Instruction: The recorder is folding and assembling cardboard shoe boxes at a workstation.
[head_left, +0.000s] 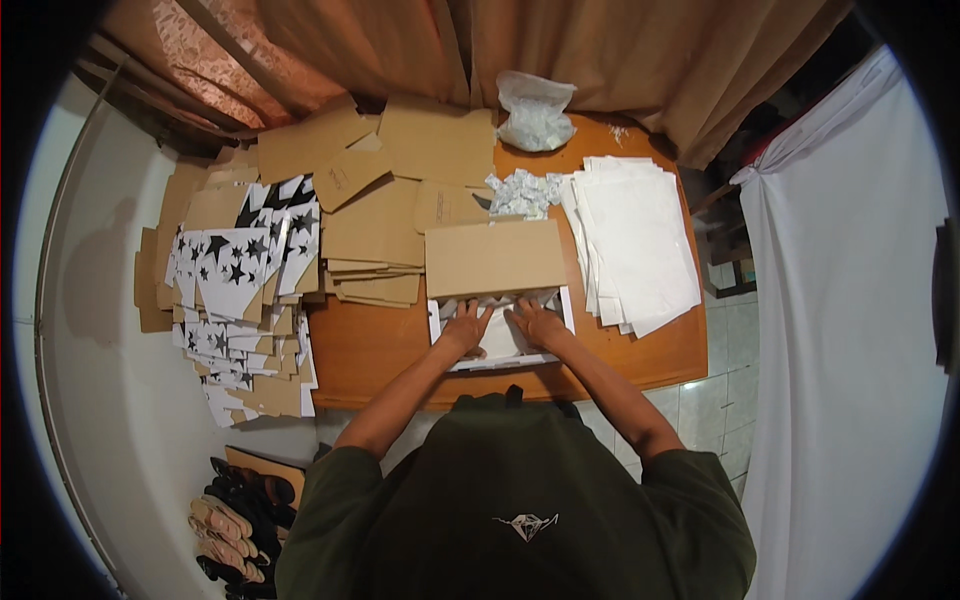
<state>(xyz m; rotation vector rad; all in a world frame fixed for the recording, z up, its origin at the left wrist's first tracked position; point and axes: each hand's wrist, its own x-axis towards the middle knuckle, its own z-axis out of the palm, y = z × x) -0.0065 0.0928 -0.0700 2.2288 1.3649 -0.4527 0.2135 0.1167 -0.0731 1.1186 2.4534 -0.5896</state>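
An open cardboard box (494, 259), brown inside with white outer walls, sits near the front edge of the table, its lid standing up at the far side. White paper (503, 335) lines the inside. My left hand (467, 326) reaches into the left half of the box with fingers spread on the paper. Over the right half, my right hand (537, 324) presses on the same paper, fingers stretched out. Neither hand grips anything that I can see. The fingertips partly disappear against the paper by the raised lid.
Right of the box lies a stack of white paper sheets (640, 240). Small white packets (524, 194) are heaped behind it, near a clear plastic bag (537, 112). Flat brown cardboard (435, 140) and star-printed pieces (235, 255) cover the left. Shoes (222, 530) stand at lower left.
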